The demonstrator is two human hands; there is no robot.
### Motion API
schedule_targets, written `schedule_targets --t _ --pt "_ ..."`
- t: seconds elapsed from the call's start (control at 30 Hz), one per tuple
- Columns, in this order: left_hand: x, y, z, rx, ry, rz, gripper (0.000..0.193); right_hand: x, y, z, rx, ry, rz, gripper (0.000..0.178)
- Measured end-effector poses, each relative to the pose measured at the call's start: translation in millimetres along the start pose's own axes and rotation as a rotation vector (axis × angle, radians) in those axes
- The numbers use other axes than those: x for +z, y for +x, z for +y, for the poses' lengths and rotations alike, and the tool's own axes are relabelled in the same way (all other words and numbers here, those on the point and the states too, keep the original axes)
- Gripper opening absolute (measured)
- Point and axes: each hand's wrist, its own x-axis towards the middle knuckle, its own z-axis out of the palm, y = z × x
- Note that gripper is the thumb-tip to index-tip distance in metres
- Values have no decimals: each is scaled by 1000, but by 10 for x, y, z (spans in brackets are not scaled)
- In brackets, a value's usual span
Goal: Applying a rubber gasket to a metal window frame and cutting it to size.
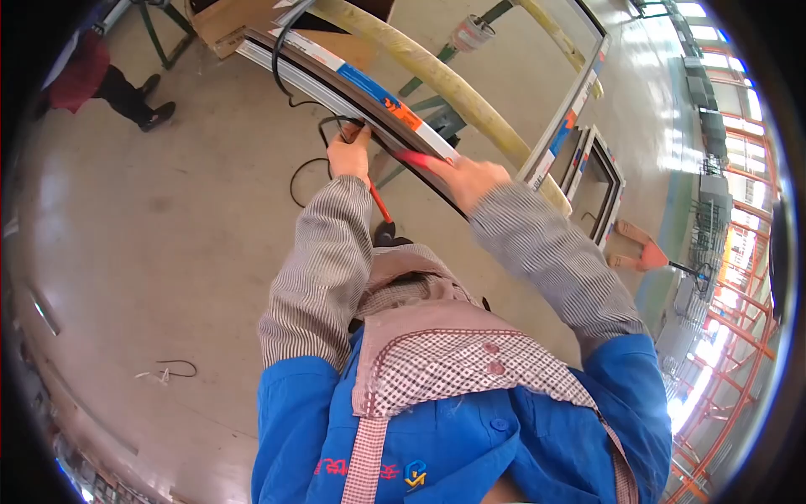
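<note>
A long window or door frame (395, 134), grey and brown with white, blue and orange protective film, runs across in front of me. My left hand (350, 155) is closed at its near edge, pinching a thin black rubber strip (324, 126) against the frame. The strip's loose length loops over the frame and hangs below. My right hand (477, 182) is closed around a red tool (413, 158), partly blurred, which lies along the frame's edge; its tip cannot be made out. Under my left wrist a slim red-orange bar (379, 200) slants down.
Yellow wrapped support bars (420, 63) on green stands bear the frame. Cardboard boxes (220, 29) stand at the far left, near a person (109, 80). More frames (600, 181) and a red-orange pallet jack (651, 254) are at right. A strip scrap (172, 370) lies on the floor.
</note>
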Motion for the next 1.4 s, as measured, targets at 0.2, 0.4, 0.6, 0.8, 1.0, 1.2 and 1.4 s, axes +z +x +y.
schedule_targets --t 0.2,0.4,0.6,0.8,1.0,1.2,1.4 --pt "-290 319 400 -156 -249 -12 11 64 -491 217 37 47 -235 49" --pt "-562 1078 787 30 -313 -63 16 -73 -391 164 13 -23 -249 49" --pt "-693 1579 1510 91 -381 -193 20 -852 1126 -476 -60 40 -12 38" --pt "-1068 2185 1982 99 -321 -227 18 -782 684 -409 159 18 -407 43" --pt "-1232 2714 2079 -59 -233 -295 36 -1285 1602 -916 58 63 0 45" --pt "-1439 3013 2025 -210 -185 -259 42 -2068 2544 -1427 50 60 -96 41" --pt "-1490 3156 1904 -261 -39 -217 48 -1864 2272 -1202 147 5 -336 43"
